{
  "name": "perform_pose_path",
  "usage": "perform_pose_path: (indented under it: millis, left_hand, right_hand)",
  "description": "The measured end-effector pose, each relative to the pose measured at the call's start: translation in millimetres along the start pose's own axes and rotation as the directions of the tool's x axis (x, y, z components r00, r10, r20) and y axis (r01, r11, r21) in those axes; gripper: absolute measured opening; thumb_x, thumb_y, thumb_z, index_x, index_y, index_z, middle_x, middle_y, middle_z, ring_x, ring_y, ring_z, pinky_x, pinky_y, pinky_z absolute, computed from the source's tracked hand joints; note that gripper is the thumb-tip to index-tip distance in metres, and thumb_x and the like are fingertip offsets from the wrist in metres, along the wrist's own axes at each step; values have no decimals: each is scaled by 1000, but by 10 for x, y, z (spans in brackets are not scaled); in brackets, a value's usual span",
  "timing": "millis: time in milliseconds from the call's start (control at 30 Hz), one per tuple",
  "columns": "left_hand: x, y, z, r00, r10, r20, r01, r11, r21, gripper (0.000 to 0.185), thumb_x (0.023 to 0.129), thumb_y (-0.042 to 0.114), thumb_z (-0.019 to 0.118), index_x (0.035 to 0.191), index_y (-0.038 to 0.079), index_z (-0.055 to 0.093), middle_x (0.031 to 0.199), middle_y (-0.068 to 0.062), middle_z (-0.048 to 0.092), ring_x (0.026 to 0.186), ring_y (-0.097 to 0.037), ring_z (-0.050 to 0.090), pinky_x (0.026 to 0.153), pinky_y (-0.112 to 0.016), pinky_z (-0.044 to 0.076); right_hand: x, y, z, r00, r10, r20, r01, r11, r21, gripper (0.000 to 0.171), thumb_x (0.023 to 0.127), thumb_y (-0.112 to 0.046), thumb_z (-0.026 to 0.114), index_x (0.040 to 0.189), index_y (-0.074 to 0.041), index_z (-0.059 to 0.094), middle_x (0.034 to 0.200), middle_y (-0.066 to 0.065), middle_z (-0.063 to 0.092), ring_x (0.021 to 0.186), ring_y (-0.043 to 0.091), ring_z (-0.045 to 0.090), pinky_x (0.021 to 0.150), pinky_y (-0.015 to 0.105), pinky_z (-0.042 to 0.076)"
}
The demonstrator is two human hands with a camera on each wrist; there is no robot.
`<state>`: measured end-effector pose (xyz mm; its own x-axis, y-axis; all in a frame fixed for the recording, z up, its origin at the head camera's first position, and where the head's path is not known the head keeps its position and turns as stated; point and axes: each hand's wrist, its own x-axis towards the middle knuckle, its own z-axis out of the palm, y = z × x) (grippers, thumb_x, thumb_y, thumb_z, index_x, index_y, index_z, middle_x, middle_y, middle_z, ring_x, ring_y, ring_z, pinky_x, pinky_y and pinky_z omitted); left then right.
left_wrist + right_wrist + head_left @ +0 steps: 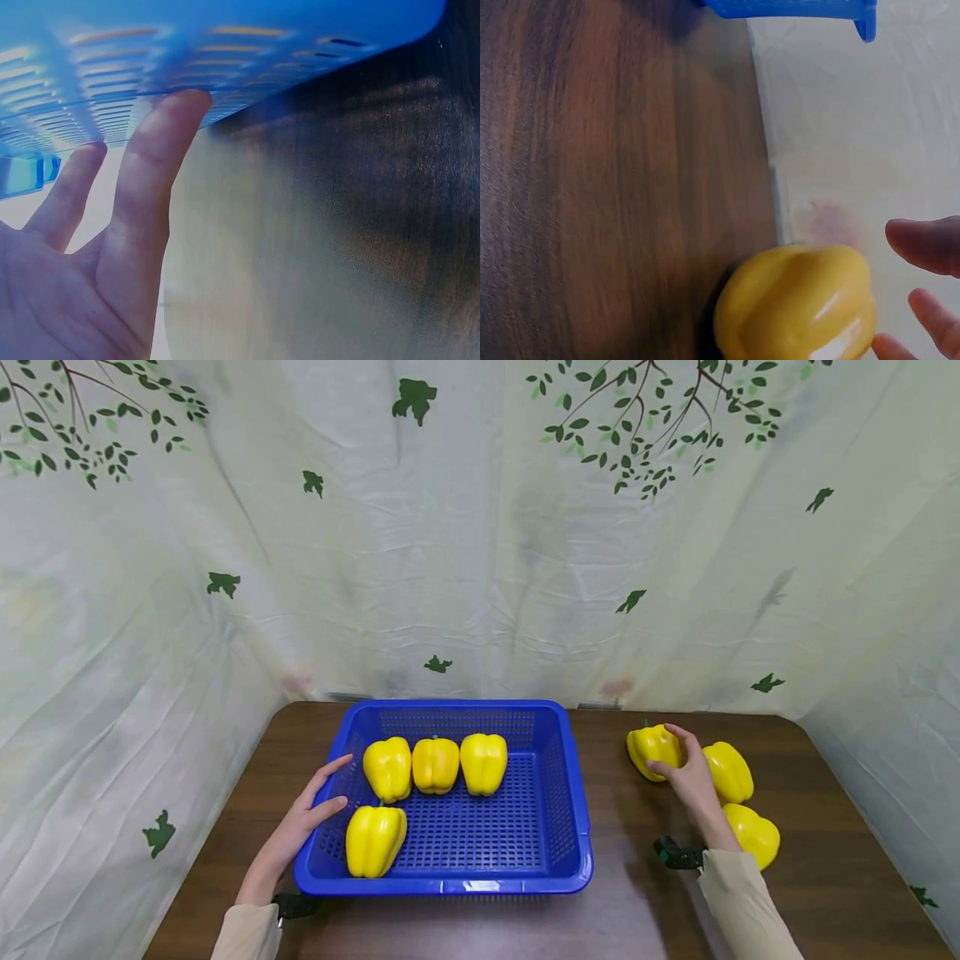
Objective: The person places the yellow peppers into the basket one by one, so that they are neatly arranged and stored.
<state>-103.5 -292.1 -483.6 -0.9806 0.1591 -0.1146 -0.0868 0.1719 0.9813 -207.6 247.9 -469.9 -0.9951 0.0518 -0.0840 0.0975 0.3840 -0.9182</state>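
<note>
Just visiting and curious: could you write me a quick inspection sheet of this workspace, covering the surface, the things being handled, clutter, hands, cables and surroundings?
Surface: dark wooden table, bare in front.
Job's things: blue basket holding four yellow peppers; three more on the table, at right.
Clutter: nothing seen.
Hands: left hand with straight fingers against the basket's left wall; right hand cupping the leftmost loose pepper, fingers around it; firmness of the grip is unclear.
Cables: nothing seen; a dark wrist-worn device on each arm.
Surroundings: pale leaf-printed cloth backdrop on three sides.
</note>
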Motion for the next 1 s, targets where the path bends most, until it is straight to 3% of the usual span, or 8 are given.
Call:
perform_pose_path:
  millis: [233,433,1000]
  left_hand:
    - [-3,2,0,1000,-3,-1,3,1000,-5,57,100,19,45,151,23,20,155,-18,7,127,-53,30,86,-60,47]
    - [-9,6,6,1000,5,-4,-5,1000,16,57,100,19,46,151,23,20,155,-18,8,127,-53,31,86,-60,47]
    - [-10,9,5,1000,1,-1,-1,1000,1,57,101,19,45,151,24,20,155,-18,7,127,-53,30,87,-59,46]
  right_hand:
    - [-8,68,58,999,-43,19,44,998,-42,76,86,1,64,149,1,22,152,27,16,135,45,21,109,57,21]
    - [31,112,85,994,-106,18,107,988,-113,81,83,1,67,149,2,20,154,26,7,139,45,11,110,59,14]
    - [151,176,125,998,-56,23,59,989,-133,92,82,2,68,152,-3,9,156,22,4,138,43,13,110,59,16]
